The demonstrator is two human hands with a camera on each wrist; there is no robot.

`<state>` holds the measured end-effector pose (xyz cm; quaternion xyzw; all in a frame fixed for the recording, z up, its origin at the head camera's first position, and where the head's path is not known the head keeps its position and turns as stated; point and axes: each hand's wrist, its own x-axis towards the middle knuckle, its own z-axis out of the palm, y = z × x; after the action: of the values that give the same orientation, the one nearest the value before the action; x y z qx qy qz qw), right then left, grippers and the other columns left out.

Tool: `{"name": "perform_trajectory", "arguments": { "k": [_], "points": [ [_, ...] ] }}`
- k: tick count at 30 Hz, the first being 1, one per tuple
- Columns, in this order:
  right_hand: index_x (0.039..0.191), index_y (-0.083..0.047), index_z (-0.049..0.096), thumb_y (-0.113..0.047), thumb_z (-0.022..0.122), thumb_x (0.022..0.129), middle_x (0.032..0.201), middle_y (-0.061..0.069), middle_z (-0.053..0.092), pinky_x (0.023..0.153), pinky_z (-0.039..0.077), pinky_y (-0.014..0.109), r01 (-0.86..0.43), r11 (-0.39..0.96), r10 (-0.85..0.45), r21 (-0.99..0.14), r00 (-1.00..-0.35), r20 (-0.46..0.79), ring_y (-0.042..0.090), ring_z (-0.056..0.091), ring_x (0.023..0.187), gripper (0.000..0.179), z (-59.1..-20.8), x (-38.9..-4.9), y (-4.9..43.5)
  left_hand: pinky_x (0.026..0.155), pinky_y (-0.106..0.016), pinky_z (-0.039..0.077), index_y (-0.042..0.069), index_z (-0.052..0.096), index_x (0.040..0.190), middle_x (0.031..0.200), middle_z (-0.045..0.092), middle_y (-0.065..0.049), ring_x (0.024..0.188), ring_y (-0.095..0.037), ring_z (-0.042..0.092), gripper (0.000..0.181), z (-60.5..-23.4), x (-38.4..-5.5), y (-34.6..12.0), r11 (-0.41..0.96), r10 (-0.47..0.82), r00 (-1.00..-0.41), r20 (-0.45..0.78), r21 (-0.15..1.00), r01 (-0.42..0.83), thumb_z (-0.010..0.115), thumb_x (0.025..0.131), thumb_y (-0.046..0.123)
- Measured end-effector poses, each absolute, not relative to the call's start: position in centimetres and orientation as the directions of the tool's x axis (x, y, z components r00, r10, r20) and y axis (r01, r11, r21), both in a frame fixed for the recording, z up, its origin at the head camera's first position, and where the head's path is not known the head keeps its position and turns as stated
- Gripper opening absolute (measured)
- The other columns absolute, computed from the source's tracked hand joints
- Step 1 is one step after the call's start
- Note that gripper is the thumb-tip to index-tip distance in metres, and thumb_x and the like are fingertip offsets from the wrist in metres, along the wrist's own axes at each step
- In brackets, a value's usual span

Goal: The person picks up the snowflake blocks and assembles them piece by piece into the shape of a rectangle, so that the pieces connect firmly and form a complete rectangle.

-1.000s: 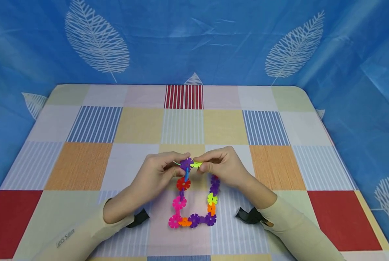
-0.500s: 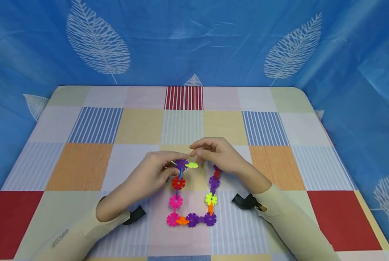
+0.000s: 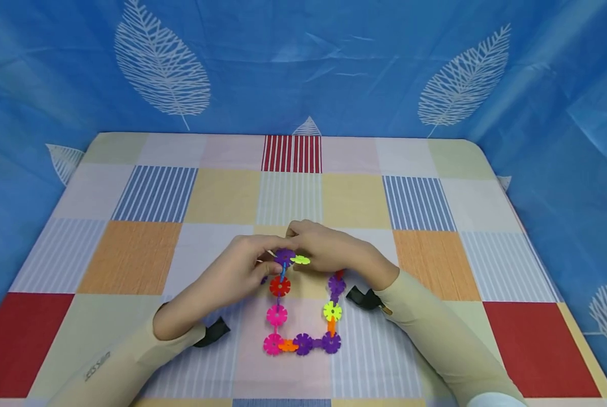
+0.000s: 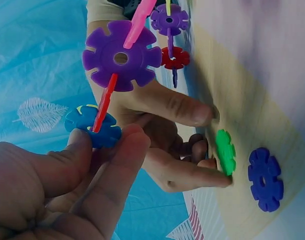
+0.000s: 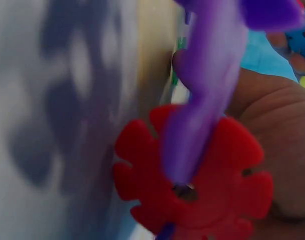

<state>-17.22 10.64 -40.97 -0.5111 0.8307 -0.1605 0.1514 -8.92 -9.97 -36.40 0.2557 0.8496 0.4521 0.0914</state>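
My left hand [image 3: 237, 263] pinches one end of a chain of interlocking snowflake discs, at a purple disc [image 3: 285, 258] with a yellow-green disc [image 3: 300, 259] slotted into its side. From there the chain hangs through a red disc [image 3: 280, 286] and a pink disc [image 3: 277, 315], then bends round in a U on the table. In the left wrist view, the right hand [image 4: 167, 135] has thumb and finger at opposite edges of a loose green disc [image 4: 226, 152] close to the tabletop. Beside that lies a dark blue disc [image 4: 266, 180]. The head view hides both loose discs behind the hands.
A patchwork cloth covers the table [image 3: 354, 198], and a blue leaf-print curtain [image 3: 303, 62] stands behind it. Black straps [image 3: 364, 298] hang at both wrists. The chain's right arm, with another yellow-green disc [image 3: 332, 311], runs under the right wrist.
My right hand has let go of the yellow-green disc, lifted off, and reached left behind the left hand. The left hand keeps its pinch, and the chain's left side has shifted slightly.
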Motion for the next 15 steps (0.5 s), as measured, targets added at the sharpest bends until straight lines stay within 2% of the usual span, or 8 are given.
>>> {"name": "perform_trajectory", "arguments": {
  "k": [2,7,10,15],
  "points": [
    [0.129,-0.025,0.063,-0.026,0.074,0.087,0.102,-0.002,0.051,0.082,0.043,0.028,-0.815,0.428,-0.9,-0.391,-0.425,-0.099,0.013,0.046,0.092,0.043,-40.9,-17.1,10.5,0.072,-0.023,0.055,0.006,0.065,0.125,0.12,0.066,-0.007,0.087,-0.012,0.068,0.047,-36.4,-8.9,-10.0,0.459,0.517,-0.852,0.082,0.814,0.357,0.071,0.082,-0.01],
    [0.127,-0.027,0.061,-0.023,0.075,0.084,0.1,-0.006,0.048,0.073,0.041,0.026,-0.793,0.462,-0.884,-0.398,-0.45,-0.128,0.012,0.044,0.085,0.046,-40.8,-16.8,10.4,0.076,-0.024,0.056,0.007,0.065,0.126,0.12,0.067,-0.006,0.089,-0.013,0.068,0.047,-36.4,-8.9,-10.0,0.467,0.52,-0.851,0.076,0.809,0.358,0.072,0.082,-0.009],
    [0.127,-0.027,0.06,-0.024,0.075,0.079,0.094,-0.007,0.047,0.069,0.041,0.027,-0.806,0.468,-0.881,-0.362,-0.456,-0.124,0.012,0.044,0.08,0.05,-40.8,-16.6,10.6,0.078,-0.026,0.056,0.008,0.065,0.126,0.119,0.067,-0.005,0.091,-0.015,0.068,0.046,-36.4,-8.9,-10.0,0.478,0.522,-0.851,0.065,0.804,0.354,0.071,0.083,-0.008],
    [0.104,-0.02,0.063,-0.024,0.069,0.072,0.084,-0.009,0.05,0.07,0.043,0.027,-0.822,0.494,-0.867,-0.284,-0.489,-0.092,0.01,0.046,0.074,0.033,-40.6,-16.4,11.4,0.078,-0.027,0.056,0.008,0.066,0.124,0.118,0.067,-0.004,0.091,-0.015,0.068,0.043,-36.3,-8.9,-9.9,0.497,0.509,-0.86,0.038,0.803,0.329,0.073,0.083,-0.004]
  ]
}}
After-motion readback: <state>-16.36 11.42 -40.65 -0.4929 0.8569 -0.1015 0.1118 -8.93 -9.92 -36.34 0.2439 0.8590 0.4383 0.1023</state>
